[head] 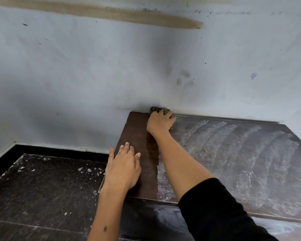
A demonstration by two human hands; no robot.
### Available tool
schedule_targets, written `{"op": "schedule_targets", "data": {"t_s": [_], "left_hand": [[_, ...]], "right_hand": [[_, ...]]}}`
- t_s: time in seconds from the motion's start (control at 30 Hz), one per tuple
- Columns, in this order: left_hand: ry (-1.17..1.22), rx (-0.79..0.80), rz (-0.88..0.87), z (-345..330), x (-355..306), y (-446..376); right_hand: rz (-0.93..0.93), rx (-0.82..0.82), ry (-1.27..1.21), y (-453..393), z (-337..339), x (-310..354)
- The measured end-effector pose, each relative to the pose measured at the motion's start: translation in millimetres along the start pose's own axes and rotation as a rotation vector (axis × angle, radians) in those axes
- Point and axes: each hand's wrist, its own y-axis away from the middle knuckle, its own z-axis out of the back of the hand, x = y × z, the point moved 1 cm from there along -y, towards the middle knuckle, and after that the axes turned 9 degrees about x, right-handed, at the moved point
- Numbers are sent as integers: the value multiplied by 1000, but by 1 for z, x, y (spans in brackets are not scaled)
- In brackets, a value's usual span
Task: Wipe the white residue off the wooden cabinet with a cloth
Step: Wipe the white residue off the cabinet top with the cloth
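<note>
A dark wooden cabinet [233, 162] stands against the wall, its top streaked with white residue [241, 145] over the middle and right. A clean, damp brown strip [139, 136] runs along its left edge. My right hand [160, 122] grips a dark grey cloth [159, 110] at the far left corner of the top, where it meets the wall. My left hand [123, 166] rests flat with straight fingers on the clean strip near the front left edge.
A pale grey wall [111, 66] with smudges and a tan streak rises right behind the cabinet. To the left lies a dark tiled floor [42, 188] speckled with white flecks, bordered by a black skirting [59, 150].
</note>
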Motion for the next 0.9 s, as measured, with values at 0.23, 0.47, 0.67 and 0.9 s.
{"op": "schedule_targets", "data": {"t_s": [0.23,0.47,0.67,0.9], "left_hand": [[-8,-8,5,-1,0,-3],[-10,-20,13,0,-3,-3],[0,-23,3,-1,-2,-3],[-8,0,-3,2,-2,-4]], "right_hand": [[171,-23,84,-1,-5,18],[314,52,60,-8,3,19],[123,-6,139,-4,1,18],[233,38,40,-10,8,1]]}}
